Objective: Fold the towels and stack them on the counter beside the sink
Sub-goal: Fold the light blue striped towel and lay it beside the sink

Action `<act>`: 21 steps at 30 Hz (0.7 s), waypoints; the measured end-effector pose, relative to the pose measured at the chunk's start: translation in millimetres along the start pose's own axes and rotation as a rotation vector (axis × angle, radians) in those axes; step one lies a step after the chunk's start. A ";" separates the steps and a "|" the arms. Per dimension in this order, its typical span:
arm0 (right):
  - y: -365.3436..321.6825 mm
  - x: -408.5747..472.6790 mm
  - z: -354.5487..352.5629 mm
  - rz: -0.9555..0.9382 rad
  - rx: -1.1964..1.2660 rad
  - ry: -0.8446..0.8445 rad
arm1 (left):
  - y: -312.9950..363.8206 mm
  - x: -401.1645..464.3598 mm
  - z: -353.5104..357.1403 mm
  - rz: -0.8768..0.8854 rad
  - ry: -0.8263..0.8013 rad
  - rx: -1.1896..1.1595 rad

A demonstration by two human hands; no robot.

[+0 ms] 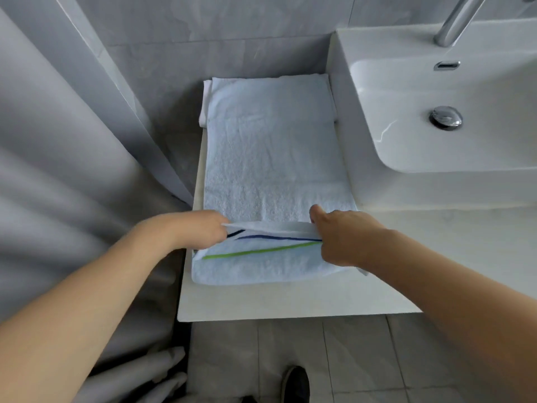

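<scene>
Both hands pinch the near hem of a pale blue towel (273,170) spread on the counter (290,301), left hand (200,229) at 9 o'clock, right hand (340,237) at 3; the sink (436,112) sits at 2.

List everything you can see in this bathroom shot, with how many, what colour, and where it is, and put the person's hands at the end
light blue towel: one, pale blue with dark blue and green stripes near its front edge, spread on the counter left of the sink
white towel: one, white, under the blue towel's far end, only its edge showing
counter: one, white, centre
sink: one, white, right
faucet: one, chrome, top right
drain plug: one, chrome, in the basin
curtain: one, grey, left
shoe: one, black, on the floor below
left hand: pinches the blue towel's front edge
right hand: grips the same edge
</scene>
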State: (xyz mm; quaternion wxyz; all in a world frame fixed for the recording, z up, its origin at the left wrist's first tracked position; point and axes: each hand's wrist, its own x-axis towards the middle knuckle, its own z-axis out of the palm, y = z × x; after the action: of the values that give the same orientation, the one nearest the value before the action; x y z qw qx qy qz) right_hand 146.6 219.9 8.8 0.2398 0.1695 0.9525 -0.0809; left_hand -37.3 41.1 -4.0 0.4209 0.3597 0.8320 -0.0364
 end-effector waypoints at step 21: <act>92.3 203.9 -130.1 0.167 -0.264 0.459 | -38.5 130.1 -119.4 -0.048 0.854 -1.209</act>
State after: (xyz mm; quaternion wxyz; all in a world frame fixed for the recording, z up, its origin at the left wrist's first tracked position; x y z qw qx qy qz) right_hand -44.6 394.2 16.7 0.0436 0.2285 0.9669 0.1045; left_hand -192.4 129.9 -31.1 0.1845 0.0295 0.8058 0.5620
